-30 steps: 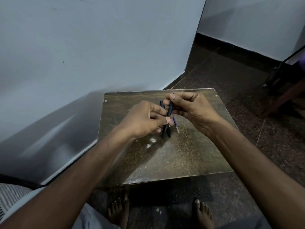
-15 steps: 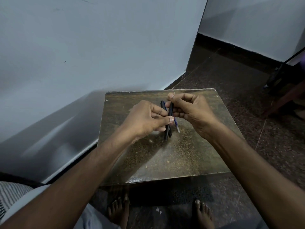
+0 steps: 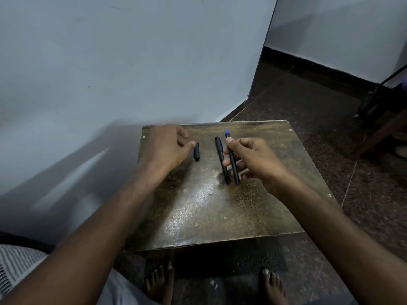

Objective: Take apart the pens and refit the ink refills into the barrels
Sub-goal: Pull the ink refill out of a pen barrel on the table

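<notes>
My right hand (image 3: 253, 159) grips an uncapped black pen (image 3: 234, 166) by its barrel, its blue tip pointing away from me above the small brown table (image 3: 209, 212). A second black pen (image 3: 221, 159), capped, lies on the table just left of the held one. A short black pen cap (image 3: 196, 151) lies further left. My left hand (image 3: 167, 148) hovers over the table's far left part, fingers loosely curled, thumb tip beside the cap and holding nothing.
The table stands against a pale wall (image 3: 110, 73) on the left. Dark speckled floor (image 3: 330, 111) spreads to the right, with dark furniture legs (image 3: 378, 128) at the far right. My bare feet (image 3: 160, 285) rest under the table's near edge.
The hands were together on one pen. The left hand has moved left, the cap now lies on the table, and the right hand keeps the uncapped pen.
</notes>
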Tool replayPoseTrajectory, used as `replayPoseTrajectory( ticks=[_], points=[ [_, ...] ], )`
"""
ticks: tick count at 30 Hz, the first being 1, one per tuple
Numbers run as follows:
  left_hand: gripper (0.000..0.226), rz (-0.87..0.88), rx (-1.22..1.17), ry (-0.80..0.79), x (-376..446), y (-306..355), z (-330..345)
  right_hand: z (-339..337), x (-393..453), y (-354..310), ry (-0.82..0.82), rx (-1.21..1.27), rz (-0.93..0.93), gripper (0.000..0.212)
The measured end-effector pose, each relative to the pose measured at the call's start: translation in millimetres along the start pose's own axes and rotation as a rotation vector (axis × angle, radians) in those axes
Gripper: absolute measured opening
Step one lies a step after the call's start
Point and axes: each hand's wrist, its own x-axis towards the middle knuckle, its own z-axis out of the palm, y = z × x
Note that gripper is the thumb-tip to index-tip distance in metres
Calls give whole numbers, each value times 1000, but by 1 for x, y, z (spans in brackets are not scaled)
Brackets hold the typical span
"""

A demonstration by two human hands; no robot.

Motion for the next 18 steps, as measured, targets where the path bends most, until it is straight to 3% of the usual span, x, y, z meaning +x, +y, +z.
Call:
replayPoseTrajectory(
  ticks=[5,12,15,18],
  points=[
    [48,99,130,-61,0,8,16,8,-1,0,-56,-20,26,36],
    [14,122,159,-115,-4,11,21,6,-3,0,-103,-30,36,15],
    [10,60,52,-111,-2,10,20,5,-3,1,-111,-38,33,8],
    [8,-73,-281,-69,3,13,15,4,-1,3,-112,-53,3,11]
  ],
)
